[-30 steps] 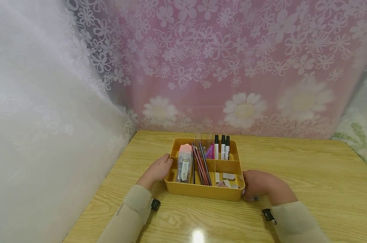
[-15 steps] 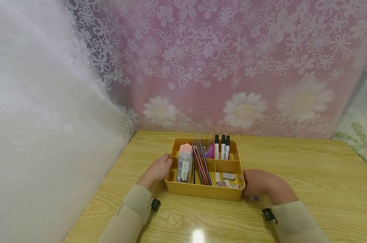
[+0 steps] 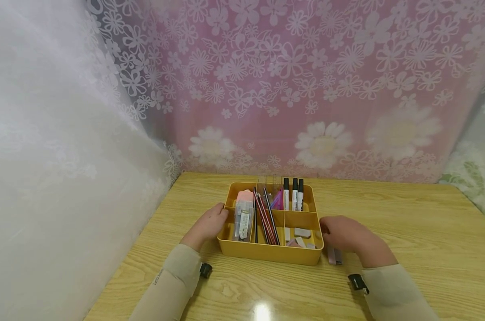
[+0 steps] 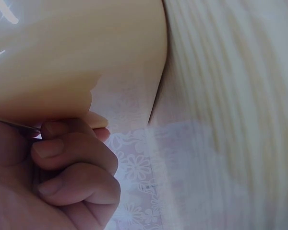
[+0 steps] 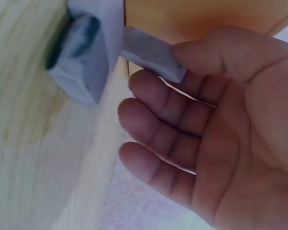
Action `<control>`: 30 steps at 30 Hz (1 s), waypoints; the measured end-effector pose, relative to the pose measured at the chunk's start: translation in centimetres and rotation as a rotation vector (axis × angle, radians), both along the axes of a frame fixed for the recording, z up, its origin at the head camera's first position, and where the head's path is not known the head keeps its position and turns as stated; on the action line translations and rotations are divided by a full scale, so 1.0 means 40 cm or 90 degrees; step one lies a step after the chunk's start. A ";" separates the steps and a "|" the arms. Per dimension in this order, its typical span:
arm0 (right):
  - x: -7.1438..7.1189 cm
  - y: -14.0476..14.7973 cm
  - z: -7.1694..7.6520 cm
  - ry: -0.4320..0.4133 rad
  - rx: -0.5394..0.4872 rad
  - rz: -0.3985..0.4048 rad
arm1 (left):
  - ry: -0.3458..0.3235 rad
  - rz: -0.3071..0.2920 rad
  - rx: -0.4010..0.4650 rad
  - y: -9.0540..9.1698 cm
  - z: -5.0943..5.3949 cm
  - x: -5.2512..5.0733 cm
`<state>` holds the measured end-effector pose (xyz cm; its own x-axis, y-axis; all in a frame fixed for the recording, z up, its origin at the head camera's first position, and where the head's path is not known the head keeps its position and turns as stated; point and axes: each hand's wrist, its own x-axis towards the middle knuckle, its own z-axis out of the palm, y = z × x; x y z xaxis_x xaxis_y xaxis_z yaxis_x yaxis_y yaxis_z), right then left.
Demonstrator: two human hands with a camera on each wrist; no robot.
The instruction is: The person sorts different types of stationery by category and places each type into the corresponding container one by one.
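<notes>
A yellow compartment organizer stands on the table, holding erasers, pencils, black-capped markers and a clear case with a pink top. My left hand is at its left wall; in the left wrist view, curled fingers grip the wall's edge. Beside the right wall, my right hand pinches a small grey eraser between thumb and index finger, the other fingers loosely bent. Whitish-grey blocks like erasers lie on the table near that hand, also seen as light blocks.
Clear rulers and a purple set square stick up in the organizer's back middle compartment. Behind the wooden table hangs a pink flowered curtain, and a whitish sheet hangs along the left.
My right hand has risen slightly and moved away from me along the organizer's right side, uncovering more of the blocks on the table. My left hand and the organizer stay put.
</notes>
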<state>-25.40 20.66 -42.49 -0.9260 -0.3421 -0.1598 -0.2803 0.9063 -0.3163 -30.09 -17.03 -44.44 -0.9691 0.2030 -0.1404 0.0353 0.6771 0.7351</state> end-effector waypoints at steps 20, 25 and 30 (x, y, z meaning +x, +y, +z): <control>0.035 0.024 0.114 0.138 -0.122 -0.033 | -0.017 0.012 0.007 0.000 -0.002 0.001; 0.037 0.001 0.115 0.168 -0.134 -0.019 | -0.021 0.010 0.014 0.000 0.000 0.001; 0.035 -0.032 0.104 0.166 -0.148 -0.001 | -0.015 0.007 0.009 0.001 0.001 0.002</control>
<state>-23.99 19.40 -38.31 -0.9260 -0.3402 0.1638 -0.3774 0.8193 -0.4317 -30.03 -17.00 -44.39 -0.9677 0.1946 -0.1606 0.0105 0.6671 0.7449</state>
